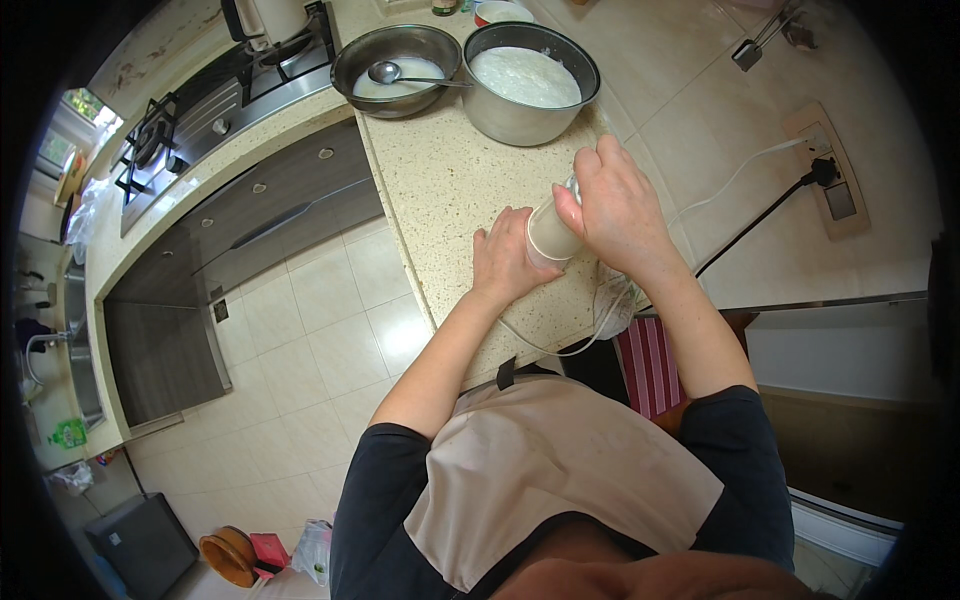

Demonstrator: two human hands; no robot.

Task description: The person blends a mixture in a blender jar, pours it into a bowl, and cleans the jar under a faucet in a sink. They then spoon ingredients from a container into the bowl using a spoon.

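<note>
A pale cream cylinder, perhaps a small blender cup (553,237), stands at a tilt in the picture on the speckled counter (440,200). Around its lower part wraps my left hand (508,255), thumb near the base. My right hand (622,210) grips its upper end from the right, fingers curled over the top and hiding most of it. Beyond my hands is a grey metal pot (520,125) with a white, frothy content. Left of it, a steel bowl (360,100) holds white liquid, and a metal spoon (385,72) lies across it toward the pot.
On the right wall a socket panel (835,175) takes a black plug (823,171) and a white cord (750,160). A clear plastic bag (612,300) sits at the counter's right edge. A gas hob (215,110) stands at far left, above grey cabinets (275,190).
</note>
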